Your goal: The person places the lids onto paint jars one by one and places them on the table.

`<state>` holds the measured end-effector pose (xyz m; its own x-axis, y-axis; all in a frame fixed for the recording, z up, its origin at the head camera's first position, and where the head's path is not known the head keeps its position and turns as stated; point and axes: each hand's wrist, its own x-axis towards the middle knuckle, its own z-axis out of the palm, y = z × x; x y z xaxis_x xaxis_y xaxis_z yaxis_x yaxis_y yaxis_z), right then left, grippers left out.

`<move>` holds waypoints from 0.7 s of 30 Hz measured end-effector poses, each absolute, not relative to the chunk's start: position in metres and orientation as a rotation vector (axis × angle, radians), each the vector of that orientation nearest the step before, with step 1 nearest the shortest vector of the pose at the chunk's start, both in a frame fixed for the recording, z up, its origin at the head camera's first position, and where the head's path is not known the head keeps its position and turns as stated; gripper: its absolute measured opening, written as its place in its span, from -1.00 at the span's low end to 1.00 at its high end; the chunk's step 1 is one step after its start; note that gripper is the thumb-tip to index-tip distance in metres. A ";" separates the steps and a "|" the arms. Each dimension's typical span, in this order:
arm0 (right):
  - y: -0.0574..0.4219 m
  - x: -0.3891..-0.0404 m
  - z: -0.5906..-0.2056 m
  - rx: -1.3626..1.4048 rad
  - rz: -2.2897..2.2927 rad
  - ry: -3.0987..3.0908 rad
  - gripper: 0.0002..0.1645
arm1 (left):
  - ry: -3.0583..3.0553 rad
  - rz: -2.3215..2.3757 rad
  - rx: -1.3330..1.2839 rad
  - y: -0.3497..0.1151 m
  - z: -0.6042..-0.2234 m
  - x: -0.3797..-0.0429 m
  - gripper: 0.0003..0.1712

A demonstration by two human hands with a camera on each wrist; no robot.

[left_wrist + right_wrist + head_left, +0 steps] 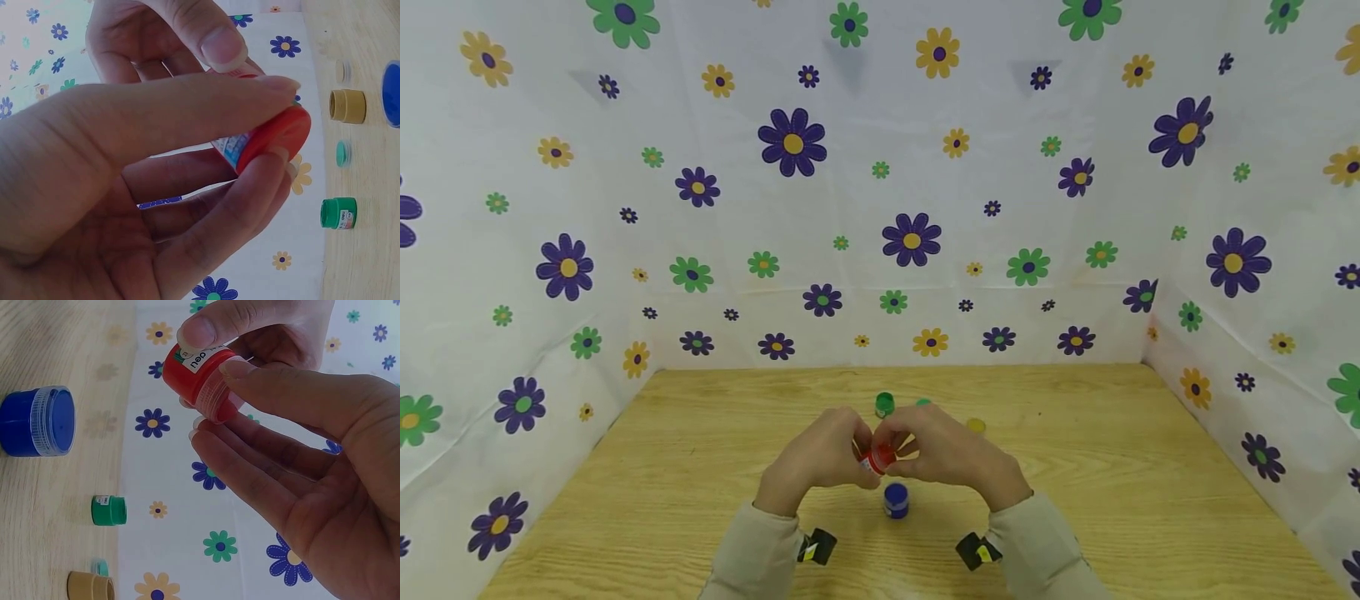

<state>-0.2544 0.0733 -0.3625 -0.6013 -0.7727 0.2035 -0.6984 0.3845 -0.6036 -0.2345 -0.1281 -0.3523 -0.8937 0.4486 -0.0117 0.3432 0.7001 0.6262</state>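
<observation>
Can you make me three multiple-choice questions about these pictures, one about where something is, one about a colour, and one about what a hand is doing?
1. Where does the blue pot stand?
A. On the wooden table, just on the person's side of the hands
B. By the back wall
C. Inside the green pot

2. What colour is the small pot held between both hands?
A. Yellow
B. Red
C. Green

3. What is the left hand doing?
A. Lying flat on the table
B. Hanging idle
C. Pinching the red pot's end with its fingertips

Answers: 1 A, the head view shows it under the hands; 2 B, both wrist views show red; 3 C, thumb and fingers close on it, with the right hand holding the other end.
</observation>
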 end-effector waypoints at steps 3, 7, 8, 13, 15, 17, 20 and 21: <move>0.073 -0.254 -0.363 -1.336 -1.016 2.516 -0.72 | 2.747 0.957 0.649 -0.128 -0.352 -0.234 -0.84; 0.073 -0.254 -0.364 -1.324 -1.028 2.506 -0.73 | 2.753 0.947 0.653 -0.129 -0.353 -0.235 -0.84; 0.073 -0.254 -0.364 -1.325 -1.031 2.504 -0.73 | 2.754 0.945 0.653 -0.129 -0.353 -0.235 -0.84; 0.072 -0.254 -0.364 -1.324 -1.026 2.515 -0.75 | 2.760 0.937 0.660 -0.130 -0.353 -0.236 -0.85; 0.073 -0.254 -0.364 -1.312 -1.019 2.520 -0.76 | 2.759 0.936 0.665 -0.130 -0.354 -0.236 -0.85; 0.072 -0.254 -0.363 -1.298 -1.021 2.517 -0.77 | 2.755 0.939 0.668 -0.129 -0.354 -0.236 -0.85; 0.072 -0.253 -0.363 -1.278 -1.021 2.517 -0.80 | 2.749 0.947 0.674 -0.129 -0.354 -0.236 -0.85; 0.072 -0.253 -0.363 -1.274 -1.018 2.520 -0.81 | 2.748 0.950 0.675 -0.129 -0.354 -0.236 -0.85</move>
